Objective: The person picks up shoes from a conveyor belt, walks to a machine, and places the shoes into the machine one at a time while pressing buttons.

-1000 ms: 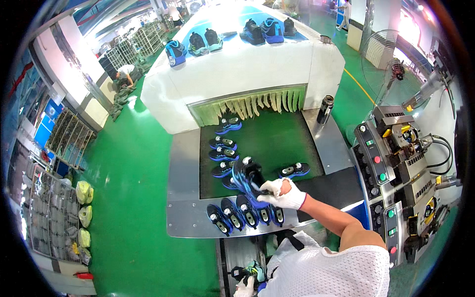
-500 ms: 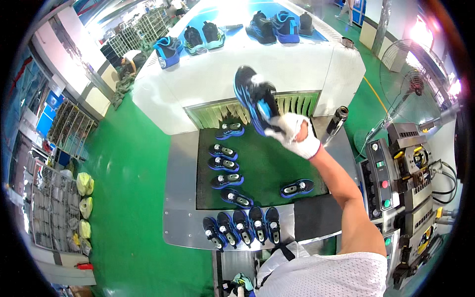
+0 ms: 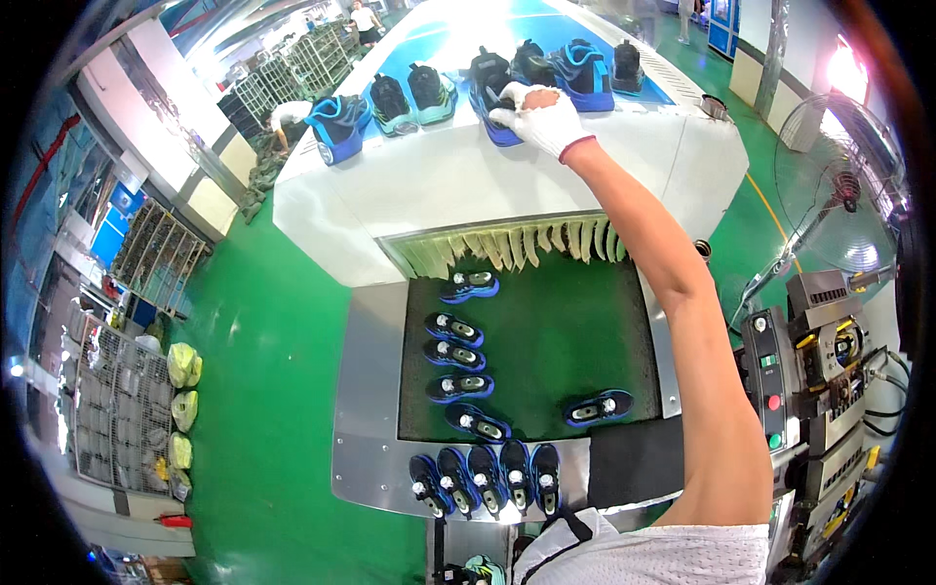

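Observation:
My right hand [image 3: 542, 119], in a white glove with bare skin showing at the thumb, is closed on a black and blue sports shoe [image 3: 489, 74] at the front edge of the white machine's top. Part of that shoe is hidden behind the glove. Just right of it stand a black shoe [image 3: 532, 62], a blue and black shoe [image 3: 583, 74] and another dark shoe [image 3: 628, 68]. To its left are two black and mint shoes [image 3: 431, 90] and a blue shoe [image 3: 337, 127]. My left hand is out of view.
Below the machine's fringed opening [image 3: 507, 244], several shoes [image 3: 458, 355] line the dark green belt's left side; a single shoe [image 3: 599, 408] lies at right. More shoes [image 3: 486, 480] stand on the metal ledge. Right are a control panel [image 3: 768, 380] and a fan [image 3: 840, 185].
My right hand has carried the shoe up and away from in front of the opening to the machine's top edge, left of the shoes there. The view has shifted slightly.

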A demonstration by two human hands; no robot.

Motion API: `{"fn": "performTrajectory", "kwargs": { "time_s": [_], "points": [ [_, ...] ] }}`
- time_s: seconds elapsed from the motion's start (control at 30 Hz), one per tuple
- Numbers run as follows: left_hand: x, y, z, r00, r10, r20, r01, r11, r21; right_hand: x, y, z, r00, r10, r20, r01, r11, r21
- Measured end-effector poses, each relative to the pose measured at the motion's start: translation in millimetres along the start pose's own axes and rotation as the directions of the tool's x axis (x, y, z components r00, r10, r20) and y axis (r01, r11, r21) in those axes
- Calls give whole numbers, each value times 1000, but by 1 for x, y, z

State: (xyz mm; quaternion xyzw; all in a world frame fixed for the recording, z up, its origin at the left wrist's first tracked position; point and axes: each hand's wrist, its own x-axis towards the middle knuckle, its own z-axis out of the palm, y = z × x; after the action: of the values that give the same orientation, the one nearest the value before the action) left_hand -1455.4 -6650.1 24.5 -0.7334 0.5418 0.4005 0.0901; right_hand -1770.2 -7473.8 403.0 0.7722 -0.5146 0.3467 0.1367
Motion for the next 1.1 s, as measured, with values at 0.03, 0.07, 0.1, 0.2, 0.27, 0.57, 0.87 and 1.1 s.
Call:
{"fn": "performTrajectory", "kwargs": {
  "time_s": [0.03, 0.07, 0.1, 0.2, 0.27, 0.57, 0.87, 1.1],
  "points": [
    [3, 4, 0, 999, -38, 8, 38, 999, -22, 8, 1, -2, 1000, 5, 22, -6, 1000, 22],
    [7, 5, -1, 992, -127, 19, 128, 987, -95, 13, 4, -6, 999, 36, 34, -38, 997, 71],
    [1, 34, -31, 971, -236, 31, 238, 954, -184, 14, -5, -13, 997, 60, 56, -66, 990, 127],
    [-14, 77, -71, 920, -390, 46, 383, 867, -319, 18, -5, -17, 974, 217, -68, -190, 940, 284],
    [-2, 78, -61, 915, -390, 106, 400, 835, -379, 36, 23, -27, 939, 174, -296, -124, 976, 180],
    [17, 61, -10, 991, -98, 97, 100, 995, -21, 121, 37, -21, 902, 156, 402, -100, 982, -159],
    [5, 136, -107, 940, -299, 162, 329, 921, -209, 113, 72, 8, 705, 445, 552, -629, 753, 196],
    [30, 88, -52, 920, -358, 160, 388, 890, -241, 76, 57, 20, 910, 397, 116, -406, 912, 63]
  ]
}}
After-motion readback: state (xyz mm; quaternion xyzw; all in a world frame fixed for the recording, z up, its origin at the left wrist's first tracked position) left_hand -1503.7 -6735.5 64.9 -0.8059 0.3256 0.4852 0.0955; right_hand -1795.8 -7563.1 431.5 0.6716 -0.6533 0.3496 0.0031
